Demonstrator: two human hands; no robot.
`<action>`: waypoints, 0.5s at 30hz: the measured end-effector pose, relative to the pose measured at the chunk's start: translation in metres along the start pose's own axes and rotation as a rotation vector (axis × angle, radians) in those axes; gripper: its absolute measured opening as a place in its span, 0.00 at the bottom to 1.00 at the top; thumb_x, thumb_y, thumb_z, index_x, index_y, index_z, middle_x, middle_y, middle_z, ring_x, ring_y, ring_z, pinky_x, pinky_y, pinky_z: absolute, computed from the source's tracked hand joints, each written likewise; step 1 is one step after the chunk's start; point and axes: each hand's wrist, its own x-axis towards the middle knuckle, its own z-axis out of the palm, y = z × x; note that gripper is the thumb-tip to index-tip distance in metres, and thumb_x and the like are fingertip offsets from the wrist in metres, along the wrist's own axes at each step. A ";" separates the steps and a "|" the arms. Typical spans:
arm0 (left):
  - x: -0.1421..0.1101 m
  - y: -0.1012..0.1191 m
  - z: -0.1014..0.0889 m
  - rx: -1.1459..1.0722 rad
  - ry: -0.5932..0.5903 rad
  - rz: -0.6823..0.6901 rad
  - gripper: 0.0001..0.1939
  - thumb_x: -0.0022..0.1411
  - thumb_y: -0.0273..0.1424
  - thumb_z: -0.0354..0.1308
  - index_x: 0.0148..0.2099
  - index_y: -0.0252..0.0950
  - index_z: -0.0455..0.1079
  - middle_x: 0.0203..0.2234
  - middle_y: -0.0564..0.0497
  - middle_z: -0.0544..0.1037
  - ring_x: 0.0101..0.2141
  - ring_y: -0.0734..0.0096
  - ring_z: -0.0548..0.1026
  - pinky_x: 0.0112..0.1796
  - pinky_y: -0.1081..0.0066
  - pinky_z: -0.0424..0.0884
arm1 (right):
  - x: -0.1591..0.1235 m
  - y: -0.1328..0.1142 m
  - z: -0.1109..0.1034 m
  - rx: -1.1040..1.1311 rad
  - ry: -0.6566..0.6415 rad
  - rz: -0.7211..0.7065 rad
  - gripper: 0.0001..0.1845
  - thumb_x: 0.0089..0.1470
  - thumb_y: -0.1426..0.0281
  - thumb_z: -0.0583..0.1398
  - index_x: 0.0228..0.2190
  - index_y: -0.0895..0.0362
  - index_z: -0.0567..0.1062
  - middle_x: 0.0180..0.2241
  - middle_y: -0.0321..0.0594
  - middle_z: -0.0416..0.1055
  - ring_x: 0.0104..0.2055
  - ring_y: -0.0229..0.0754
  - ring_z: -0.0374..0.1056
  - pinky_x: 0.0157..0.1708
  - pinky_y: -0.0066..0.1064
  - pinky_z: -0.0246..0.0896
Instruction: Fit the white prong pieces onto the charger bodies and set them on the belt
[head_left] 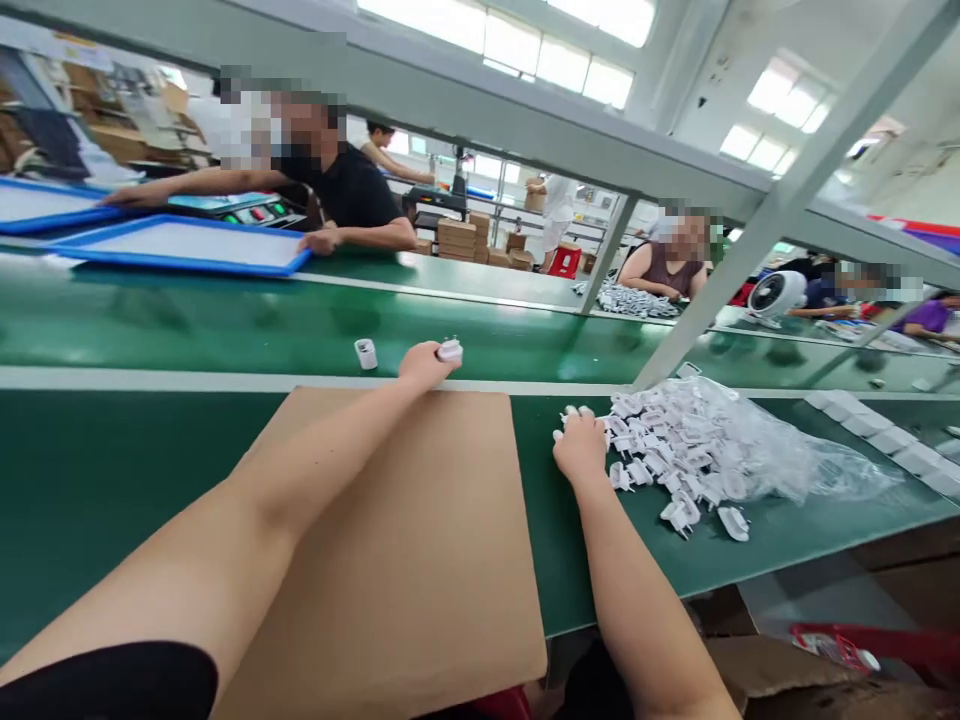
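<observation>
My left hand (424, 364) reaches forward past a brown cardboard sheet (420, 540) and pinches a small white plug part (450, 349) above the near edge of the green conveyor belt (225, 320). Another small white part (365, 353) stands on the belt just left of that hand. My right hand (580, 445) rests closed at the left edge of a pile of white plug parts (675, 450), with white pieces showing at its fingertips. The pile spills from a clear plastic bag (787, 460) on the green table.
Across the belt, a person in a black shirt leans on blue-rimmed white trays (180, 245). Another seated person (664, 268) works by a heap of white parts (637, 300). A slanted grey frame post (750, 230) crosses the right. White blocks (885, 440) line the table's right edge.
</observation>
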 end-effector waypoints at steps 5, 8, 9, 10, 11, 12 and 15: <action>0.025 -0.013 0.001 0.109 -0.008 -0.060 0.18 0.53 0.37 0.66 0.44 0.31 0.76 0.45 0.35 0.80 0.49 0.41 0.77 0.48 0.57 0.71 | 0.001 0.004 0.005 0.182 0.020 -0.007 0.22 0.50 0.84 0.56 0.44 0.61 0.81 0.48 0.55 0.71 0.55 0.57 0.65 0.59 0.47 0.57; 0.018 -0.024 -0.002 0.157 0.117 -0.035 0.31 0.52 0.39 0.67 0.56 0.31 0.70 0.57 0.34 0.72 0.59 0.40 0.69 0.58 0.53 0.66 | 0.007 0.004 0.008 0.383 0.031 -0.009 0.18 0.50 0.79 0.59 0.43 0.60 0.80 0.49 0.52 0.69 0.51 0.53 0.68 0.58 0.44 0.60; 0.016 -0.028 -0.005 0.168 0.227 -0.013 0.34 0.53 0.39 0.66 0.60 0.32 0.67 0.61 0.34 0.68 0.62 0.42 0.66 0.61 0.53 0.63 | 0.009 0.003 0.010 0.465 0.026 -0.006 0.16 0.52 0.76 0.60 0.43 0.60 0.80 0.49 0.51 0.69 0.50 0.50 0.70 0.56 0.43 0.62; 0.014 -0.033 -0.010 0.178 0.360 0.001 0.36 0.55 0.39 0.65 0.63 0.34 0.63 0.64 0.36 0.63 0.64 0.44 0.63 0.64 0.53 0.60 | 0.011 0.003 0.012 0.550 0.011 0.000 0.16 0.53 0.72 0.61 0.44 0.59 0.79 0.49 0.50 0.70 0.47 0.48 0.71 0.54 0.41 0.65; 0.013 -0.040 -0.016 0.187 0.498 -0.005 0.37 0.56 0.38 0.64 0.65 0.35 0.60 0.66 0.37 0.60 0.66 0.46 0.60 0.65 0.53 0.57 | 0.013 0.001 0.013 0.637 -0.012 0.012 0.16 0.54 0.67 0.62 0.45 0.59 0.78 0.47 0.48 0.71 0.44 0.47 0.73 0.50 0.40 0.68; 0.014 -0.048 -0.022 0.197 0.612 -0.049 0.39 0.56 0.38 0.65 0.67 0.35 0.57 0.68 0.36 0.56 0.67 0.45 0.57 0.66 0.51 0.55 | 0.014 -0.001 0.015 0.721 -0.041 0.027 0.18 0.54 0.63 0.63 0.45 0.59 0.77 0.45 0.47 0.73 0.41 0.46 0.74 0.45 0.39 0.71; 0.018 -0.078 -0.044 0.211 0.660 -0.384 0.51 0.50 0.41 0.70 0.69 0.28 0.49 0.69 0.25 0.50 0.69 0.35 0.51 0.66 0.41 0.50 | 0.013 -0.011 0.016 0.931 -0.134 0.059 0.23 0.52 0.53 0.64 0.43 0.57 0.74 0.39 0.43 0.76 0.35 0.44 0.76 0.33 0.35 0.73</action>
